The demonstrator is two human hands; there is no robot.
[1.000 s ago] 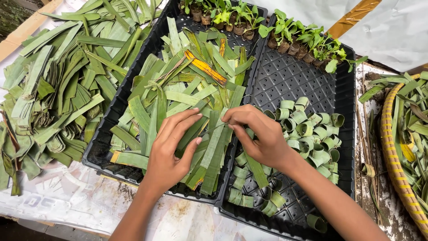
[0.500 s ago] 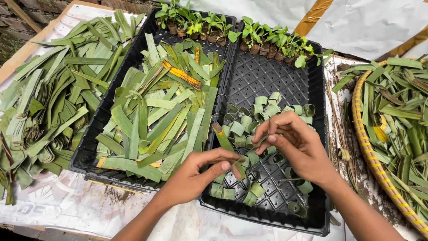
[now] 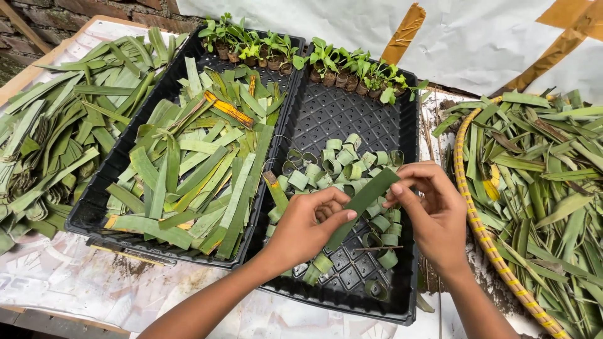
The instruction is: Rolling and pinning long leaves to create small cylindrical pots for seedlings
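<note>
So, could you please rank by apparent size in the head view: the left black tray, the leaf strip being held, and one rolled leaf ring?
1. Left black tray, by far the largest.
2. Leaf strip held between left hand and right hand.
3. Rolled leaf ring, the smallest.

Both forearms bare, no sleeves or jewellery.
</note>
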